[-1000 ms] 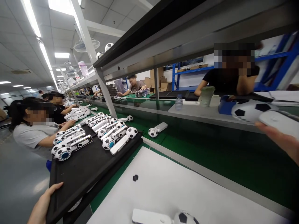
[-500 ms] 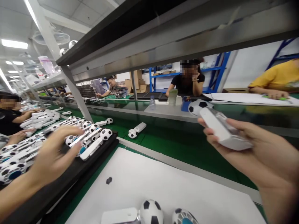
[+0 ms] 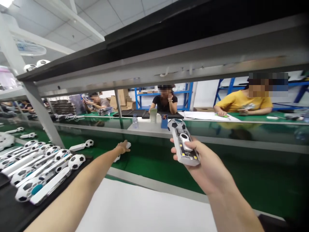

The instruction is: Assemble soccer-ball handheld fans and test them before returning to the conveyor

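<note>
Gripping firmly with the right hand (image 3: 202, 158), fingers wrapped round a football-headed device (image 3: 182, 146), thumb pressed on its face, ball end pointing away, up in the air over the green surface (image 3: 149, 161). Stretched out with the left hand (image 3: 123, 146) to a white device (image 3: 128, 145), close to the near edge of that surface and partly hidden; can't tell whether pinched. Over to the black tray (image 3: 12, 209), packed towards its right edge with football-headed units (image 3: 51, 187). Nearest in, a white sheet (image 3: 149, 206). Far across, a co-worker in yellow (image 3: 246, 101).
</note>
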Action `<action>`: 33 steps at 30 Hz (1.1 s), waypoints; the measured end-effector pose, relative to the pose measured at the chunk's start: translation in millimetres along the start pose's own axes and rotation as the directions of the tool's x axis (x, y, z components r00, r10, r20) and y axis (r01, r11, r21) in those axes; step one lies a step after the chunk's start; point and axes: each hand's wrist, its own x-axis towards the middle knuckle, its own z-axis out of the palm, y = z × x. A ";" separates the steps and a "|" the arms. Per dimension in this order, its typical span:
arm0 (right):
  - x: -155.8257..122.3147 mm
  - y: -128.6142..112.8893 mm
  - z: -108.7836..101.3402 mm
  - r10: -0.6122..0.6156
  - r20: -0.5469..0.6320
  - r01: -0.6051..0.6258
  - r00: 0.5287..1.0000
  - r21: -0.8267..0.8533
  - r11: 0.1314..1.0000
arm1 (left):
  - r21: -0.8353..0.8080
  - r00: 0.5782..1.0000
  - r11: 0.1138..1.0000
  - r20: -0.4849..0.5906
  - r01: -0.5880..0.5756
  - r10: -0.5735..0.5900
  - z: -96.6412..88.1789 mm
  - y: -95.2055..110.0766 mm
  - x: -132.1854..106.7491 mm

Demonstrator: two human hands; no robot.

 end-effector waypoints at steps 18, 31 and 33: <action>1.2 17.2 10.7 -0.051 0.084 0.060 0.995 -0.106 0.993 | -0.228 0.920 0.946 0.368 0.232 -0.137 -36.3 -52.2 -70.2; -15.0 24.3 26.0 -0.051 0.292 0.068 0.955 -0.046 0.997 | -0.980 0.950 0.167 -0.053 -0.108 0.306 -70.9 10.9 -179.7; -18.8 25.2 26.7 0.022 0.394 -0.027 0.919 0.009 1.000 | -0.993 0.927 0.031 -0.094 -0.113 0.364 -67.4 8.4 -201.4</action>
